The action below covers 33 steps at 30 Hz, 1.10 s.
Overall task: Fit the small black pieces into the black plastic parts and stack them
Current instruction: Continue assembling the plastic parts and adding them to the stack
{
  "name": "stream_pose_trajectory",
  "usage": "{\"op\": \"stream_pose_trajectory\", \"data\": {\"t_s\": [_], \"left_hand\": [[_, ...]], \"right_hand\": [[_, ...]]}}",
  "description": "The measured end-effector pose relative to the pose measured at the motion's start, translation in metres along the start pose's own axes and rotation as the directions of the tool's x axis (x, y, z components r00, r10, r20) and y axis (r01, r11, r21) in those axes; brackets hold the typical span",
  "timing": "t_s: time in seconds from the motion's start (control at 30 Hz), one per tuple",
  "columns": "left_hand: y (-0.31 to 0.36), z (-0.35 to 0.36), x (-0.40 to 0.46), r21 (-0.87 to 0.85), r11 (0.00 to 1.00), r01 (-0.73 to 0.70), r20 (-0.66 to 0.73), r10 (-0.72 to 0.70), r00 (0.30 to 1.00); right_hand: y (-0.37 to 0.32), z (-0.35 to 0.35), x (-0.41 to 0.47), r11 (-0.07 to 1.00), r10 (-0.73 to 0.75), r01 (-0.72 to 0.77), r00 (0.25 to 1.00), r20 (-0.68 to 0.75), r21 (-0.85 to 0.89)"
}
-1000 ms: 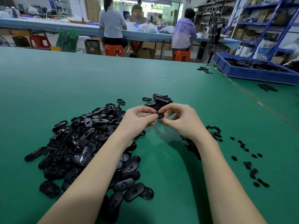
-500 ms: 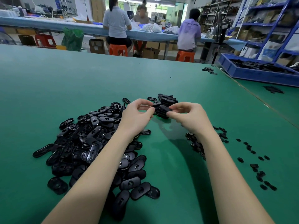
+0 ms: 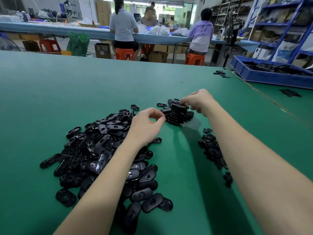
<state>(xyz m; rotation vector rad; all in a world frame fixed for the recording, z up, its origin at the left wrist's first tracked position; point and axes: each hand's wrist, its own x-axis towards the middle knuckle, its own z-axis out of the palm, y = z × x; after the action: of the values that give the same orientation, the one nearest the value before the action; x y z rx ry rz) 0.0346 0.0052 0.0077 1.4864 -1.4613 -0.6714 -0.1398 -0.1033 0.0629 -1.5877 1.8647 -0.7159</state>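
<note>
Stack: your stack (image 3: 176, 114) of fitted parts stands on the green table (image 3: 84, 85), ahead of you and a little to the right, leaning slightly.
Right hand: your right hand (image 3: 197, 102) is at the stack's top, fingers curled onto the uppermost part (image 3: 179, 104), which it seems to be seating.
Left hand: your left hand (image 3: 146, 123) hovers just left of the stack's base, thumb and forefinger nearly meeting; I cannot tell if they hold anything.
Hands apart: yes, with the stack between them.
Key relation: the pile (image 3: 105, 150) of loose parts lies left and toward you, under your left forearm, so the left hand is nearer for the next part; the small pieces (image 3: 212, 150) lie right, beside your right forearm.
Long axis: the stacked ovals run roughly left to right.
Counts: one stack, roughly ten high, exact number unclear; loose parts in the dozens, too tangled to count; small pieces likewise many; one blue tray (image 3: 271, 77) far right.
Progress: early, judging by the pile left.
</note>
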Motion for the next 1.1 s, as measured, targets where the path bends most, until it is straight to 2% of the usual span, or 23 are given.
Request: {"op": "stream_pose_trajectory", "data": {"t_s": [0.07, 0.27, 0.47, 0.63, 0.73, 0.87, 1.1], "left_hand": [[-0.001, 0.0, 0.0, 0.0, 1.0, 0.004, -0.001, -0.004, 1.0], [0.0, 0.001, 0.0, 0.037, 0.999, -0.01, 0.009, 0.009, 1.0], [-0.002, 0.002, 0.001, 0.037, 0.999, -0.009, 0.006, 0.009, 1.0], [-0.002, 0.002, 0.001, 0.052, 0.998, -0.019, 0.056, 0.016, 0.998], [0.0, -0.003, 0.002, 0.168, 0.983, -0.068, 0.111, 0.05, 0.993], [0.004, -0.013, 0.001, 0.336, 0.933, -0.127, 0.225, 0.052, 0.973], [0.006, -0.018, -0.003, 0.437, 0.886, -0.154, 0.4, -0.038, 0.916]], "right_hand": [[0.001, 0.005, 0.004, 1.0, 0.018, -0.018, 1.0, 0.008, -0.018], [0.018, 0.011, 0.001, 0.997, -0.008, 0.012, 0.999, -0.049, 0.075], [0.037, 0.01, -0.031, 0.972, -0.096, 0.121, 0.987, -0.133, 0.2], [0.053, 0.024, -0.062, 0.967, -0.173, 0.168, 0.985, 0.01, 0.191], [0.062, 0.029, -0.072, 0.977, -0.194, 0.183, 0.976, 0.102, 0.108], [0.062, 0.028, -0.077, 0.966, -0.248, 0.241, 0.966, 0.079, 0.091], [0.063, 0.022, -0.076, 0.97, -0.24, 0.234, 0.964, 0.118, 0.06]]}}
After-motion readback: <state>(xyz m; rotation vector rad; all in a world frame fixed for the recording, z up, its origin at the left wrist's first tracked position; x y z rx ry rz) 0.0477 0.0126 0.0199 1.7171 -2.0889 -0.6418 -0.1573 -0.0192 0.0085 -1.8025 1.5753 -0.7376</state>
